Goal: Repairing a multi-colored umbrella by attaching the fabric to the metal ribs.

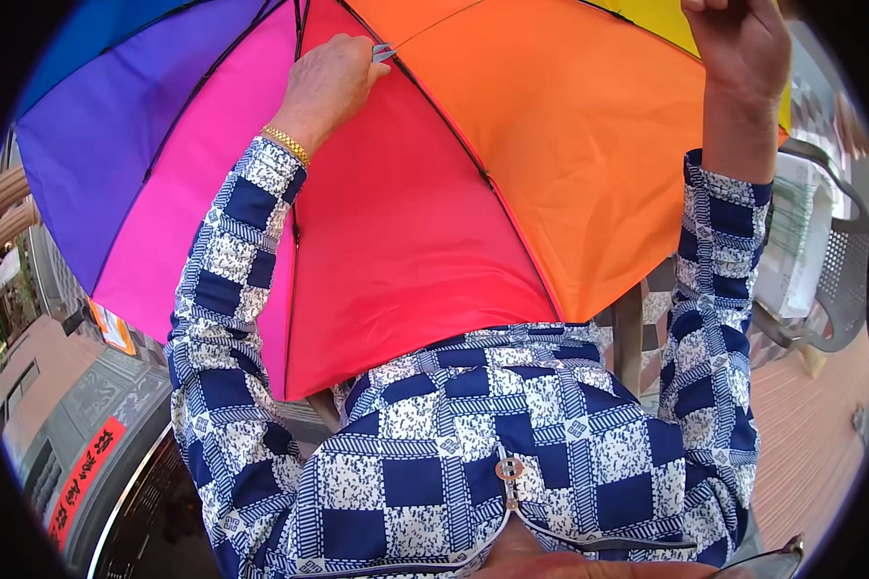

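Note:
An opened rainbow umbrella (396, 222) lies inside-up across my lap, its dark ribs running over blue, purple, pink, red, orange and yellow panels. At the seam between red and orange, my left hand (330, 85) is closed around a small grey-blue tool (383, 53); its kind is hard to tell. A thin thread (439, 24) stretches from the rib beside that tool toward the upper edge. My right hand (743, 53) is raised above the umbrella's right side, fingers curled together and partly cut off by the frame; whatever they hold does not show.
A grey perforated chair (845, 275) stands at the right, with a pale thing (792, 241) on it. To the left are a red paper strip (87, 482) with writing and a dark round-edged surface (159, 521). Brownish flooring (801, 425) shows at the lower right.

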Demonstrator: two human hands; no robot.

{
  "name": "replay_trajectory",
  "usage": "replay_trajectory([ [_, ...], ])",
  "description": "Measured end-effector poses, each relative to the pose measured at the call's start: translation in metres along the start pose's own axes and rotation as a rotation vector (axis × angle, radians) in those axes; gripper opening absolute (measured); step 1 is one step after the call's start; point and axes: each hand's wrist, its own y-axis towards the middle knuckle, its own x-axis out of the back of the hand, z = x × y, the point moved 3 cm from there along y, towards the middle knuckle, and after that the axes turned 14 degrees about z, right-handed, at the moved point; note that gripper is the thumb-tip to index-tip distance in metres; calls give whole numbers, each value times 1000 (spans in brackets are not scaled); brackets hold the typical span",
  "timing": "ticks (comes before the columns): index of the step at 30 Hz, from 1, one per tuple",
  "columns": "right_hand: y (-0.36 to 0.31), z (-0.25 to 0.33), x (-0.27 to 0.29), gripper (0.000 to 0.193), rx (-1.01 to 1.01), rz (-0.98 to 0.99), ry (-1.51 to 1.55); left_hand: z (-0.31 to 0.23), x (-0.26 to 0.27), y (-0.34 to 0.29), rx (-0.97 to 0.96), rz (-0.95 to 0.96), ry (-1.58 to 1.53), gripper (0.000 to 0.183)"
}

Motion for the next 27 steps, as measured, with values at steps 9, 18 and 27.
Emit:
replay_trajectory([
  [9, -11, 19, -26, 26, 36, 175, -10, -29, 25, 4, 5, 86, 190, 26],
  [18, -34, 28, -83, 16, 47, 270, 484, -13, 15, 3, 132, 48, -144, 26],
  [27, -37, 40, -148, 10, -44, 506, 1126, 23, -46, -24, 204, 20, -1259, 15],
])
